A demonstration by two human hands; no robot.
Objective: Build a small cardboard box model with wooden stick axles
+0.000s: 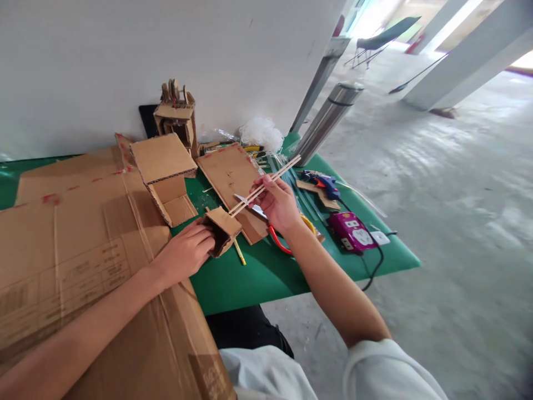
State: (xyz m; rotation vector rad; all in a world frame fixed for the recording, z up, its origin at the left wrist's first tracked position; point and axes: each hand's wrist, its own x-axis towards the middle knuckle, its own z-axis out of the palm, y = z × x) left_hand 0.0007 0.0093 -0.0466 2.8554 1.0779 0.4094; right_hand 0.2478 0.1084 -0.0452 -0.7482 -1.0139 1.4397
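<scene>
My left hand [189,250] is closed on a small open-ended cardboard box [225,223], its fingers at the left side. Between the fingertips of my right hand [275,201] are two thin wooden sticks [285,167], which slant down so that their lower ends meet or nearly meet the top of the small box. Beneath my right hand lie scissors [276,240] with red and yellow handles, partly hidden by the wrist. A flat cardboard sheet [227,172] rests behind the sticks. A yellow pencil [240,253] pokes out beside the small box.
A large cardboard sheet [83,239] covers the left. Behind stand an open cardboard box [164,158] and a cardboard model [177,114]. To the right on the green table [258,289] are a blue glue gun [327,183], a purple power strip [352,230] and a steel flask [328,122].
</scene>
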